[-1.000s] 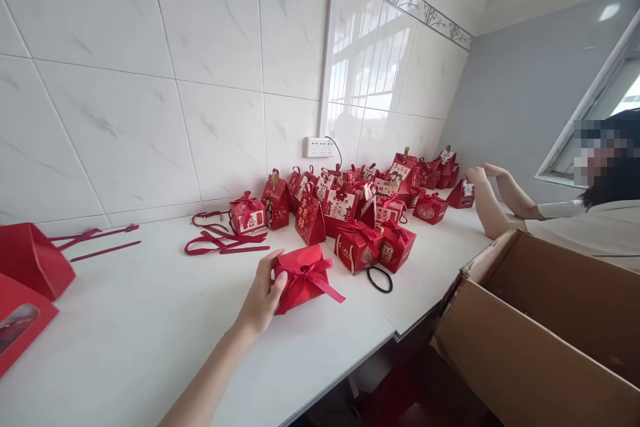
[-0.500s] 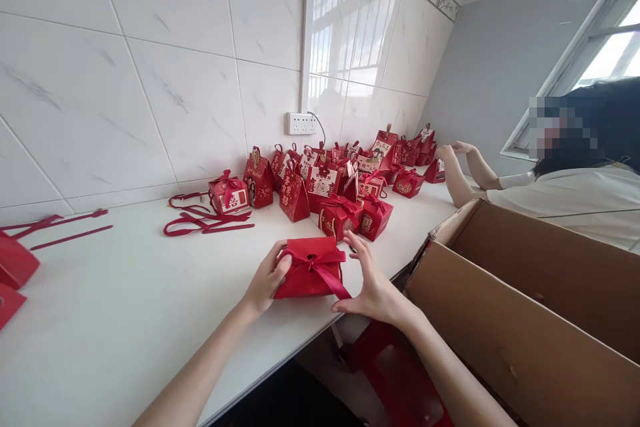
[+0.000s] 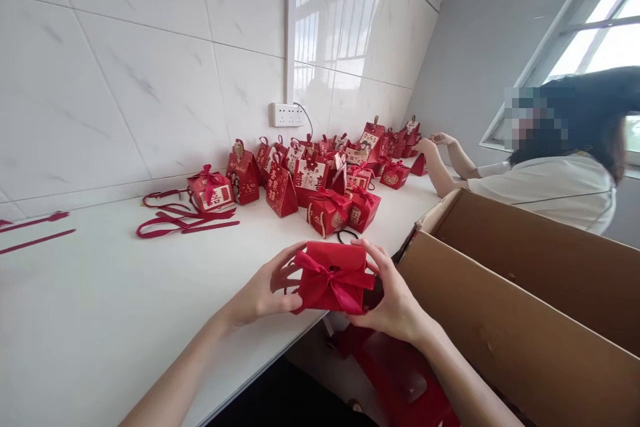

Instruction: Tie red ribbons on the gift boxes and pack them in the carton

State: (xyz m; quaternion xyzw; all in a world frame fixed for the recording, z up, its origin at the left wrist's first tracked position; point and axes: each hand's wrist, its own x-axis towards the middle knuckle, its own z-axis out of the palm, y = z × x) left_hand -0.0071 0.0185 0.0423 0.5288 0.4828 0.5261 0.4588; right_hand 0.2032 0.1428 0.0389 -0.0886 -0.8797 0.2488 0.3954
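Between my two hands is a small red gift box (image 3: 336, 253) with a red ribbon bow (image 3: 331, 278) across its front, at the table's front edge. My left hand (image 3: 261, 291) is curled on the box's left side, thumb at the lower corner. On the opposite side, my right hand (image 3: 397, 300) grips the box with fingers at the top and thumb below. Some fingertips are hidden behind the box. Just beyond it stand several red gift boxes (image 3: 327, 213), many tied with bows or handles.
Loose red ribbons (image 3: 187, 221) lie on the white table (image 3: 125, 300). An open cardboard box (image 3: 500, 300) stands at the right. Behind it, another person (image 3: 545, 190) in a white top leans on the table. A power strip (image 3: 287, 115) is on the tiled wall. A red stool (image 3: 400, 380) is below.
My right hand has closed on the box's right side. The box has shifted slightly right in view, while the background has moved left as the camera turned.
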